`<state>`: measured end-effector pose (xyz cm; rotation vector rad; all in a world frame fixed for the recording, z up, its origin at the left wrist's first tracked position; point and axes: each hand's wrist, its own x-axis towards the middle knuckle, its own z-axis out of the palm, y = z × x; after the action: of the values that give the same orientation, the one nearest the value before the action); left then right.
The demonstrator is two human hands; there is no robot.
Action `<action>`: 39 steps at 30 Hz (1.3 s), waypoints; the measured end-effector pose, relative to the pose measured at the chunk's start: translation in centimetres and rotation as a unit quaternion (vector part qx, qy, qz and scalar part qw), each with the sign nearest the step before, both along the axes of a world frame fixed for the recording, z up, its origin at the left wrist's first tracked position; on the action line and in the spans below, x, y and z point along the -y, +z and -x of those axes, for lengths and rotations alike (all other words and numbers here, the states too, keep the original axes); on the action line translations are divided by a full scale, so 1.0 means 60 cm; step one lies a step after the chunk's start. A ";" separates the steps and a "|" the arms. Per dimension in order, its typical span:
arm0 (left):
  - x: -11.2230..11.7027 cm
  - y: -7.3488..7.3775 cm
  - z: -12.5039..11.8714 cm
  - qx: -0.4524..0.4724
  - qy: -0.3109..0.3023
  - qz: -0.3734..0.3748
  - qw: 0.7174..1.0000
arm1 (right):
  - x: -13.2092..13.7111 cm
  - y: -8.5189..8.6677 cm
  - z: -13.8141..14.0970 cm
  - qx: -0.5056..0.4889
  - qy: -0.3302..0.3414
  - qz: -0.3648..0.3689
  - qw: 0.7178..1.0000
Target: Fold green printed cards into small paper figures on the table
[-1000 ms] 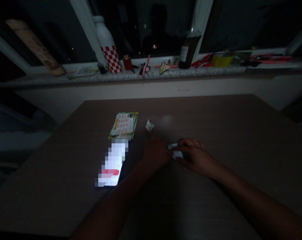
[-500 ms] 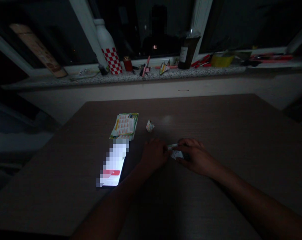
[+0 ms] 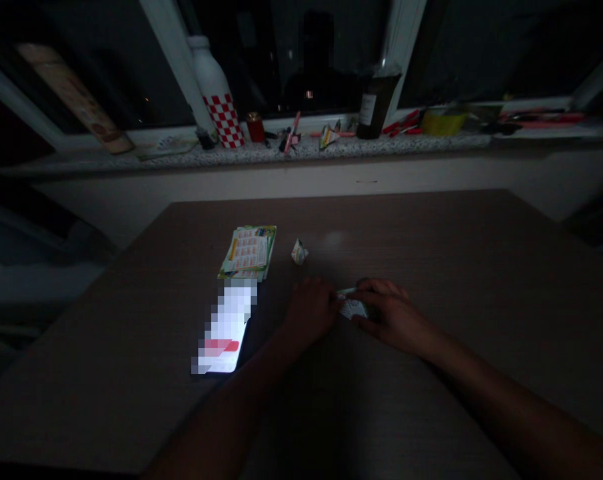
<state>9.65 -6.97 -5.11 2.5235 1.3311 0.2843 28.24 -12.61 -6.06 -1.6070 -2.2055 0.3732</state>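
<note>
A small paper (image 3: 354, 308) is pinched between the left hand (image 3: 308, 310) and right hand (image 3: 388, 313) on the table (image 3: 431, 240); a phone (image 3: 226, 327) is lit to the left; a folded scrap (image 3: 298, 252) lies beyond.

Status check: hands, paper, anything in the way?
Left hand and right hand both on the paper piece, down on table; grip unclear in the dark. Lit phone lies left, apart.

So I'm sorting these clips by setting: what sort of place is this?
Probably a room at home, at night: a wooden table beside a dark window, a sill cluttered with a checked bottle and pens, and a lit phone.
</note>
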 end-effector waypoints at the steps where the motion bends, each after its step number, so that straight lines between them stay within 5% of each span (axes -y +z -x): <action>1: 0.001 0.000 -0.002 0.001 0.000 -0.001 1.000 | 0.000 -0.001 0.000 0.001 -0.001 0.000 1.000; 39: -0.003 0.005 -0.020 -0.056 -0.008 0.005 0.998 | -0.001 0.000 -0.005 0.008 0.009 -0.004 1.000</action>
<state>10.85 -6.80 -4.81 2.5749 1.3476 0.1361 28.54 -12.54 -6.07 -1.5926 -2.2312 0.3562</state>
